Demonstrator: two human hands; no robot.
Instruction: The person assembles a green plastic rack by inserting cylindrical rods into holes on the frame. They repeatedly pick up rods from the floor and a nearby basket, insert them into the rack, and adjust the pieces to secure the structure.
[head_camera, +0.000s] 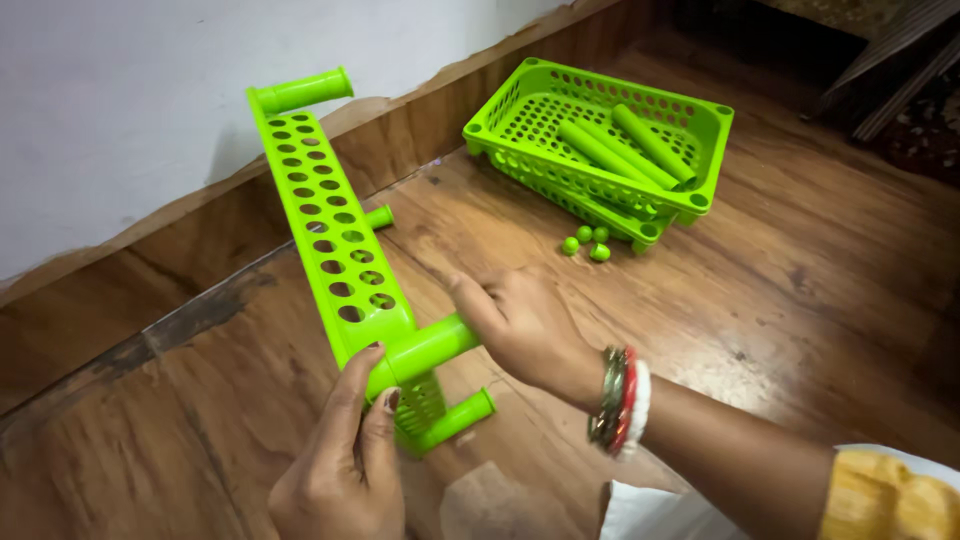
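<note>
Green perforated tray (330, 240) stood on its long edge on the wooden floor (780, 300), close to the skirting and white wall (120, 110). Short tube legs plugged into its corners: one at the far top corner (302, 90), one low at the far end (378, 216), one at the near bottom (455, 418).

Near top leg (425, 350) is the one being worked. Right hand (520, 325) closed round its outer end, thumb along the top, bangles at the wrist. Left hand (345, 470) partly closed, thumb and forefinger pinching the tray's near corner just where that leg enters, bracing it.

Judgement: seating the leg well means pushing straight along its axis into the corner socket, not at an angle, while the left hand resists the push so the upright tray does not tip or slide. Whether it is fully home cannot be told; the joint is partly hidden by fingers.

Further off, well apart: stacked green baskets (700, 125) tilted, with loose green tubes (625, 150) lying inside. Small green caps (586, 242) on the floor just beside them.
</note>
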